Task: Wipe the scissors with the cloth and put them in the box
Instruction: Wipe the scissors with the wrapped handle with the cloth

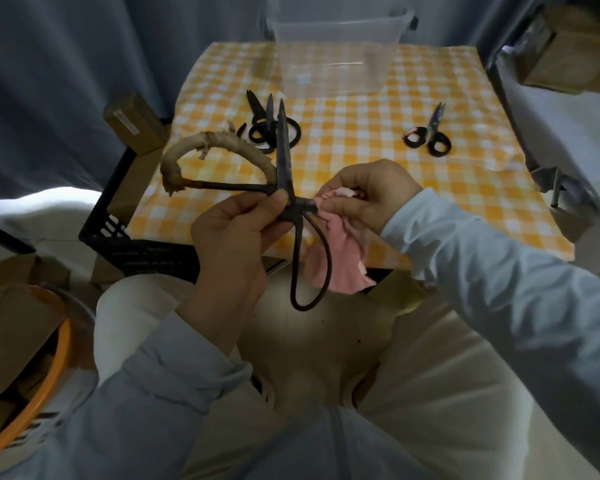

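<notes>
Ahead of you a table under a yellow checked tablecloth (361, 133), blue-grey curtains (66, 64) far and left, black crate (129, 244) at your left, cardboard boxes (132, 123) beside it, light dim

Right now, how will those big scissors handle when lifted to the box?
The big scissors look dark metal: likely stiff and heavy. The handles splay wide, so the hinge probably swings freely. The wrapped handle should grip better.
</notes>
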The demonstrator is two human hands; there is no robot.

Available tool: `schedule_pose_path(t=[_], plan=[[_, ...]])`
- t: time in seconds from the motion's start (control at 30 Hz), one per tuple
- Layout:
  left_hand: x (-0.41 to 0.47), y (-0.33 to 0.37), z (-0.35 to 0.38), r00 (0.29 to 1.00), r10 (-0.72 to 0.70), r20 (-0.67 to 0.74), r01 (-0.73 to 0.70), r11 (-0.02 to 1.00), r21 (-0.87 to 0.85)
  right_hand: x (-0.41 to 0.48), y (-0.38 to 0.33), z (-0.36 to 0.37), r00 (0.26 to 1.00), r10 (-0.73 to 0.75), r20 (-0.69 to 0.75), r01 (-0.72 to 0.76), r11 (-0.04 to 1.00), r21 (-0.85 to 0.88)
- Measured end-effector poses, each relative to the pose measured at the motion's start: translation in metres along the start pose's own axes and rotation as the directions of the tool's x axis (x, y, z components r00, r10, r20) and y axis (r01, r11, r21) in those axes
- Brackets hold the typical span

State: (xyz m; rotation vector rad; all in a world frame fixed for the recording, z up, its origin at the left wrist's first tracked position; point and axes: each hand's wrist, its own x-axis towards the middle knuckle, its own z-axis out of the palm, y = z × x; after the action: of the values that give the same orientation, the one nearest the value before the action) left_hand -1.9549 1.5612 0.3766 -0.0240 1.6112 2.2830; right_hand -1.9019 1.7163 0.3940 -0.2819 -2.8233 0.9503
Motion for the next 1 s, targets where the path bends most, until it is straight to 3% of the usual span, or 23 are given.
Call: schedule_pose_path(t=[0.13, 0.37, 0.57, 1.0], plan=[[0.002, 0.000, -0.002, 1.000, -0.002, -0.025, 0.001, 0.999, -0.037, -0.002, 0.007, -0.003, 0.999, 0.047, -0.025, -0.047, 0.999, 0.028], [0.000, 0.001, 0.003, 1.000, 0.019, -0.014, -0.019, 1.000, -0.012, 0.008, -0.006, 0.006, 0.999, -0.003, -0.038, 0.008, 0.991, 0.132], [0.007, 0.005, -0.006, 0.999, -0.002, -0.036, 0.001, 0.999, -0.040, 0.002, 0.019, -0.002, 0.998, 0.063, -0.011, -0.062, 0.996, 0.063], [0.005, 0.001, -0.001, 0.999, -0.046, -0.024, 0.045, 0.998, -0.034, 0.001, 0.029, 0.006, 0.997, 0.075, 0.009, -0.075, 0.955, 0.286]])
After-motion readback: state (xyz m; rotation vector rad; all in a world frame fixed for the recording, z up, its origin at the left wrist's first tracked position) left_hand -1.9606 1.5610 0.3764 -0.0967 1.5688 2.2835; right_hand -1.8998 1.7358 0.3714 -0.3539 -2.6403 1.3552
